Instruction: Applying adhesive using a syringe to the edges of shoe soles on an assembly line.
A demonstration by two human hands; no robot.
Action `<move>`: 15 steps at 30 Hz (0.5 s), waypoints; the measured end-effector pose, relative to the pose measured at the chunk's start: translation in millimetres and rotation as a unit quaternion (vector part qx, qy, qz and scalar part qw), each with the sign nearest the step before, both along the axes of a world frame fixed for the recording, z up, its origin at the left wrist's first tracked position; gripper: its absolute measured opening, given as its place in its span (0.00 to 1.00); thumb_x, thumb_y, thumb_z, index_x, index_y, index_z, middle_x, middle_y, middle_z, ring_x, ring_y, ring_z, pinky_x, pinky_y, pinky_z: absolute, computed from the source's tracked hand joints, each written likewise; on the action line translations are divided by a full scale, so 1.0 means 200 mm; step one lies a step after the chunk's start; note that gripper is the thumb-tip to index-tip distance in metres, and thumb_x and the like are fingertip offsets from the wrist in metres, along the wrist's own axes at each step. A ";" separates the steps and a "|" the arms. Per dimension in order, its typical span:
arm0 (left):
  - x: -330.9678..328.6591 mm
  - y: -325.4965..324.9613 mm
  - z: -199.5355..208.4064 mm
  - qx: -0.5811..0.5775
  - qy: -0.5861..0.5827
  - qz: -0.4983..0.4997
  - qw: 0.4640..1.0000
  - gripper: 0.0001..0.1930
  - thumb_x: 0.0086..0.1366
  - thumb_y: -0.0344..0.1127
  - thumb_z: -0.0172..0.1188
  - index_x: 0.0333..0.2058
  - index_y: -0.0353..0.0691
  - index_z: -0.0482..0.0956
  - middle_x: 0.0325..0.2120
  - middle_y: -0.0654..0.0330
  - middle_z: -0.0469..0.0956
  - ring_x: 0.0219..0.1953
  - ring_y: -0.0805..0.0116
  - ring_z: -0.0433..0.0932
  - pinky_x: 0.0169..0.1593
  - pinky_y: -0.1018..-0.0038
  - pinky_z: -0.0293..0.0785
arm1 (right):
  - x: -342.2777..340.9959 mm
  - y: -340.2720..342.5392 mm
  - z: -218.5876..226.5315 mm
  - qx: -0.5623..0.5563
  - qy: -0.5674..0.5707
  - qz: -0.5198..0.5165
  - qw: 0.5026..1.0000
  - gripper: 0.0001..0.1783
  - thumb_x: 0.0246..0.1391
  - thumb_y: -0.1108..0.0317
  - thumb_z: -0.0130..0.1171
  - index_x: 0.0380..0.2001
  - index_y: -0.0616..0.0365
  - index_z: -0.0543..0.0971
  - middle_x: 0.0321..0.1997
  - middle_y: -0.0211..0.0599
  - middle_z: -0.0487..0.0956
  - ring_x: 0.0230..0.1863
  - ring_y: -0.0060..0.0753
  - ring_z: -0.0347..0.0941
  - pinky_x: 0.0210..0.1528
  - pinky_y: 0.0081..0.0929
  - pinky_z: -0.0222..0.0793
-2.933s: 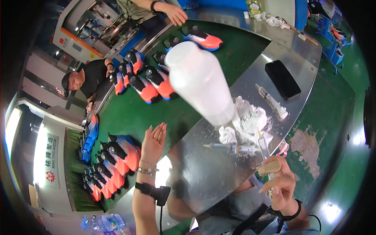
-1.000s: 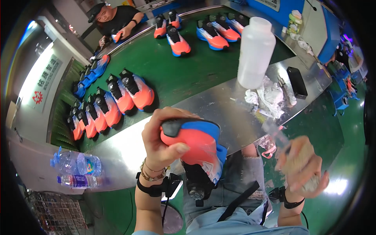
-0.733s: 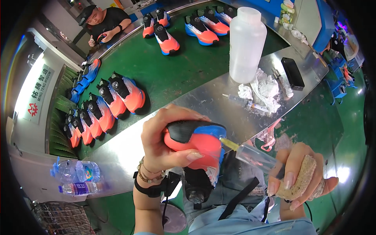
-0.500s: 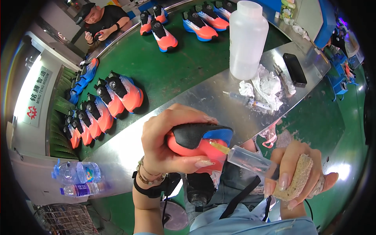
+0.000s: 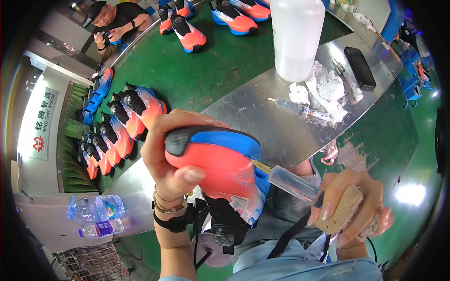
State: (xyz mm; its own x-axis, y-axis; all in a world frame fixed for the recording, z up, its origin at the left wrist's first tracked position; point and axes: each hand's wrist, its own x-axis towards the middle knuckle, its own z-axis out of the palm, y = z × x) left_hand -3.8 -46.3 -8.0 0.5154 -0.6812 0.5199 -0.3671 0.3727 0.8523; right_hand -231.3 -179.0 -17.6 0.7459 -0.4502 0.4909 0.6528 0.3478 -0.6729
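My left hand is closed round the toe end of a coral, blue and black sports shoe. The shoe is tipped with its sole edge up, its black collar and dial lower down by my lap. In my closed right hand are a clear plastic syringe and a tan, rough sponge-like block. A crumpled pale cloth seems tucked under those fingers. The syringe's yellowish tip meets the shoe's side, where the coral upper borders the blue sole; whether liquid comes out cannot be made out.
A white plastic bottle stands on the metal ledge. Beside it lie crumpled tissue, another syringe and a black case. Rows of shoes stand on the green belt. Water bottles lie left; a person works opposite.
My left hand has turned the shoe and shifted it left, showing more of its coral side and blue sole. The syringe tip has moved slightly left along the shoe's edge.
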 end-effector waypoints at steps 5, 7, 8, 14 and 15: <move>0.03 0.02 0.00 0.027 -0.005 0.060 0.998 0.37 0.50 0.62 0.61 0.39 0.27 0.67 0.32 0.47 0.74 0.33 0.57 0.78 0.37 0.67 0.76 | 0.02 -0.01 -0.09 0.017 0.010 0.060 0.998 0.32 0.56 0.46 0.42 0.17 0.63 0.82 0.34 0.67 0.71 0.31 0.52 0.73 0.34 0.37 0.71; 0.04 0.01 -0.01 0.034 -0.003 0.060 0.998 0.38 0.49 0.64 0.60 0.39 0.27 0.67 0.31 0.48 0.74 0.33 0.57 0.78 0.37 0.67 0.76 | 0.01 -0.01 -0.10 0.019 0.027 0.062 0.998 0.32 0.56 0.46 0.43 0.17 0.63 0.82 0.35 0.66 0.71 0.32 0.52 0.73 0.36 0.37 0.70; 0.05 0.00 -0.01 0.033 -0.002 0.058 0.998 0.38 0.49 0.64 0.60 0.39 0.27 0.67 0.31 0.48 0.74 0.33 0.57 0.78 0.37 0.67 0.76 | 0.00 -0.01 -0.10 0.019 0.028 0.060 0.998 0.32 0.56 0.46 0.43 0.17 0.63 0.82 0.35 0.66 0.71 0.32 0.52 0.73 0.36 0.37 0.70; 0.10 0.05 -0.07 0.027 0.029 0.097 0.995 0.38 0.51 0.65 0.56 0.40 0.29 0.68 0.33 0.51 0.74 0.36 0.58 0.77 0.40 0.66 0.75 | -0.03 0.01 -0.16 0.012 0.130 0.104 0.986 0.34 0.58 0.43 0.41 0.18 0.62 0.82 0.41 0.63 0.71 0.39 0.52 0.72 0.44 0.40 0.67; 0.10 0.05 -0.08 0.027 0.030 0.094 0.995 0.38 0.51 0.65 0.56 0.40 0.29 0.68 0.33 0.51 0.74 0.36 0.58 0.77 0.40 0.66 0.75 | -0.04 0.01 -0.17 0.013 0.131 0.102 0.986 0.34 0.58 0.43 0.41 0.18 0.62 0.82 0.41 0.63 0.71 0.39 0.52 0.72 0.44 0.40 0.67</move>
